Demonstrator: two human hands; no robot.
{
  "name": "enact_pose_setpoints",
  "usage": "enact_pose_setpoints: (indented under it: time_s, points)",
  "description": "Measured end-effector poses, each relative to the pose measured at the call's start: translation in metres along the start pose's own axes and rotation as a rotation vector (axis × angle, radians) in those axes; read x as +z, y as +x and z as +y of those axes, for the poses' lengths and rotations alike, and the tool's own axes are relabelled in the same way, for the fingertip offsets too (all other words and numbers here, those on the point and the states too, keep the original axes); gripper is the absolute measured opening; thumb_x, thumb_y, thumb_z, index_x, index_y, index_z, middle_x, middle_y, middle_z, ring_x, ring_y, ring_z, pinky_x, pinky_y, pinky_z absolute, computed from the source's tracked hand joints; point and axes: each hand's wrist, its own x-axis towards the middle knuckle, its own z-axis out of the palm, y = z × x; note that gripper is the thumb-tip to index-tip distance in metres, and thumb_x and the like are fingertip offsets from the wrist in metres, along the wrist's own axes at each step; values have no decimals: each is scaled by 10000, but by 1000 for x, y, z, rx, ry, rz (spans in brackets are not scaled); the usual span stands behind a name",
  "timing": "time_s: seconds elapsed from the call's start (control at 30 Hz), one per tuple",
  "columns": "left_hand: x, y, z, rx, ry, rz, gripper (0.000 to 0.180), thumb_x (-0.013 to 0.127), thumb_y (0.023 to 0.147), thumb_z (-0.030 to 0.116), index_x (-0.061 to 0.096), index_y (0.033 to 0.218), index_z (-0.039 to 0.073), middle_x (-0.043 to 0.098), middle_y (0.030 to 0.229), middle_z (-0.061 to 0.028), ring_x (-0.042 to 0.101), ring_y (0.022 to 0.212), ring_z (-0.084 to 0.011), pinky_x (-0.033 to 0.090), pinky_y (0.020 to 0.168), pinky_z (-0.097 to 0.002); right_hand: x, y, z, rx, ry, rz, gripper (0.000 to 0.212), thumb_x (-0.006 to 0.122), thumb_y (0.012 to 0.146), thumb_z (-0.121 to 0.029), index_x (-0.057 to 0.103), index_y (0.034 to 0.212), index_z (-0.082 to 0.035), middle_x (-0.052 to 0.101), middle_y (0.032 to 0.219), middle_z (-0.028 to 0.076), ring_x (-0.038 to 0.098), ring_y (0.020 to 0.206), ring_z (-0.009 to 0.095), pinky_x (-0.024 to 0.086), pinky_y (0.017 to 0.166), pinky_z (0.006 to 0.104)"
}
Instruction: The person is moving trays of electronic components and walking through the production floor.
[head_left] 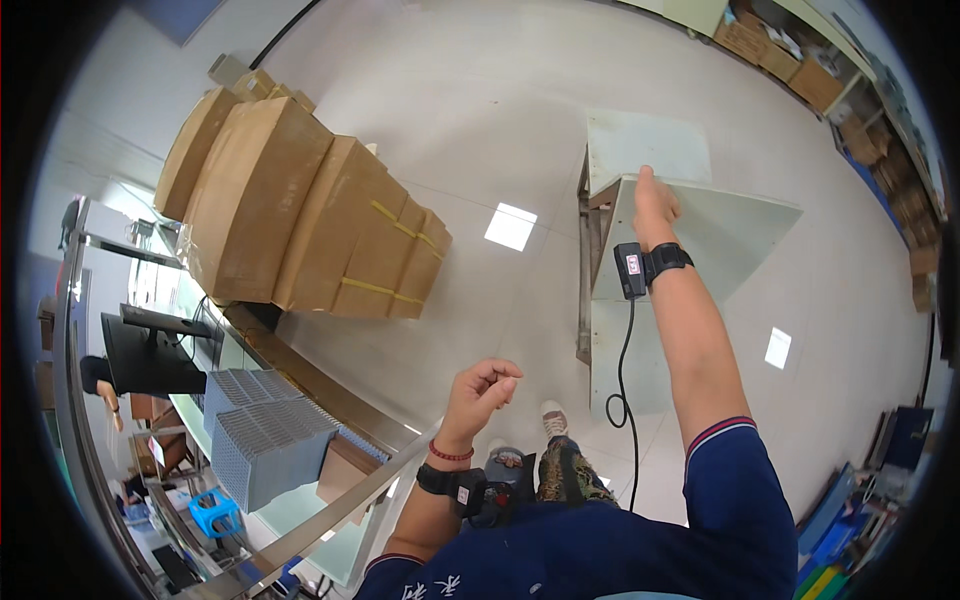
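Note:
My right hand (656, 208) reaches out ahead at the end of a stretched arm, over the near left corner of a pale green-white panel (735, 225) on a metal-framed stand. Its fingers point forward, partly hidden; whether they touch the panel I cannot tell. Closer to my body, my left hand (480, 396) hangs in the air with its fingers curled in and the thumb against them, and I see nothing in it. Each wrist wears a black strap with a small box; a black cable (621, 372) runs down from the right one.
Large brown cardboard boxes (255, 190) stand in stacks at the left. Below them, a bench carries a monitor (145, 350) and grey ribbed blocks (268, 430). A metal rail (330, 505) crosses near my left arm. Shelves with cartons (790, 65) line the far right. Another person's arm (108, 392) shows far left.

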Motion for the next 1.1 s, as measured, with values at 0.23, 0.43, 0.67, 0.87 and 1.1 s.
enact_pose_setpoints:
  time_s: [0.23,0.43,0.67,0.87,1.1]
  points:
    - [-29,75,18,34,-110,63,116,557,827,109,586,897,21,516,651,32,448,574,-27,358,506,-168,64,33,-57,-117,-120,-42,1059,561,689,-498,24,1179,273,181,1254,397,227,1192,463,299,943,473]
    - [-49,163,47,61,-139,40,95,587,820,120,570,841,29,491,637,47,419,566,-18,330,496,-167,121,55,-109,-156,-161,-67,1018,592,679,-484,101,1162,266,290,1208,362,335,1148,409,383,882,433]
    - [-92,275,87,85,-81,84,330,602,827,156,381,589,101,329,557,87,261,519,-15,220,437,-200,190,107,-164,-220,-163,-257,985,592,701,-494,126,1170,236,352,1203,307,449,1069,394,491,739,481]
    - [-138,349,112,64,-89,94,398,542,870,224,362,542,88,314,526,84,248,513,-27,224,432,-213,275,111,-235,-165,-115,-208,967,605,707,-473,104,1199,192,329,1242,285,423,1095,396,482,743,522]
    - [-170,435,142,88,-7,166,412,417,925,225,340,545,87,309,503,59,243,468,-42,215,422,-217,380,138,-310,-187,-87,-242,940,595,719,-472,117,1197,182,302,1263,285,396,1122,399,435,781,579]
